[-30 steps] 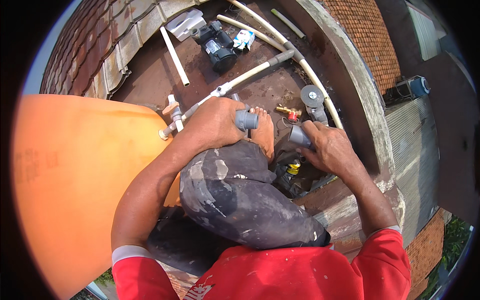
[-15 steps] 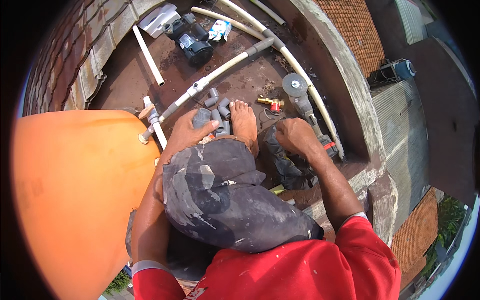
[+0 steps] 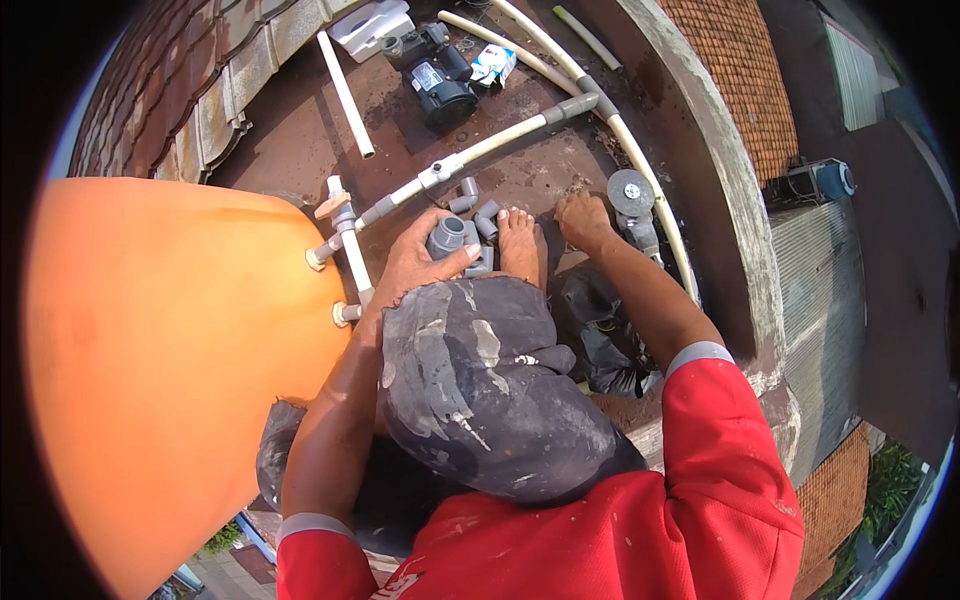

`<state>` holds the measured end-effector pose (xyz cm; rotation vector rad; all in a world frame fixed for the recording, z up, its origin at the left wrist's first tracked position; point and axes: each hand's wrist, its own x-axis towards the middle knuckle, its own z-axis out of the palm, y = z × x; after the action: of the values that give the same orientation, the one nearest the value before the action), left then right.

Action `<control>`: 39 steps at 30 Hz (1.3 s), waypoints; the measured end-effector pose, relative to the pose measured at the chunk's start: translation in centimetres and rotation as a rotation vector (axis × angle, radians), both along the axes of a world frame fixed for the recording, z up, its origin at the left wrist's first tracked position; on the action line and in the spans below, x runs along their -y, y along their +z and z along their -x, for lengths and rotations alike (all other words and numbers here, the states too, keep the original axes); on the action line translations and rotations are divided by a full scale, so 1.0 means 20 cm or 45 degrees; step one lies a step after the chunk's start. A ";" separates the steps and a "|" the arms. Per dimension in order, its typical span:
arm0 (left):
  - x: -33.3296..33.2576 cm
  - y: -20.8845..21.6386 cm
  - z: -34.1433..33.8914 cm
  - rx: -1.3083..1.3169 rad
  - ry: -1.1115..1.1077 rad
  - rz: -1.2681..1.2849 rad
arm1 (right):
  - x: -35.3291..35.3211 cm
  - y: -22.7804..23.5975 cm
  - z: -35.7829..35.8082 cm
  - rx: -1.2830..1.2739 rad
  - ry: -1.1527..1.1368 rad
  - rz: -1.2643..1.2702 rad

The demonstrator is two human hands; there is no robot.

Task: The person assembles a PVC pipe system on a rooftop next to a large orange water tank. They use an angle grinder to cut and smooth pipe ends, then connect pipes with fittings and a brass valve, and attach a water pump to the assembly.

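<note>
My left hand (image 3: 418, 257) is closed around a grey threaded plastic pipe fitting (image 3: 447, 236), its round mouth facing up. Beside it, partly behind my thumb, more grey fittings (image 3: 482, 262) sit against my bare foot (image 3: 520, 245). Two loose grey elbows (image 3: 464, 196) (image 3: 487, 219) lie just beyond. My right hand (image 3: 585, 221) is low over the floor, right of my toes, its fingers curled downward. It covers the spot where a brass valve with a red part lay; whatever its fingers grip is hidden. An angle grinder (image 3: 632, 194) is close by, partly behind my right forearm.
A white pipe run with grey joints (image 3: 500, 137) crosses the floor ahead. Beyond it are a dark water pump (image 3: 440, 90) and a loose white pipe (image 3: 347, 98). A large orange tank (image 3: 180, 330) fills the left. A black bag (image 3: 605, 345) lies under my right arm.
My right hand has moved forward from the black bag to the brass valve's place, and the valve is now out of sight. My left hand still holds the fitting. The whole view has shifted.
</note>
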<state>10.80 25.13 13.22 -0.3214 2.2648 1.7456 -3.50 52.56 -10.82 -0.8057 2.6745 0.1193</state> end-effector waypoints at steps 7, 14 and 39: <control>0.03 0.13 0.02 -0.226 -0.074 0.214 | -0.16 0.15 0.03 -0.109 -0.101 0.175; 0.10 0.43 -0.03 -0.437 -0.183 0.404 | -0.07 0.86 -0.10 0.916 -0.879 2.133; -0.02 0.78 -0.26 -0.863 0.117 0.210 | 0.22 1.83 -0.43 0.937 -0.197 2.397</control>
<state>15.92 25.51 28.75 0.1771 2.9011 1.9253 5.09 48.24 25.77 -0.6788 1.4193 -2.3395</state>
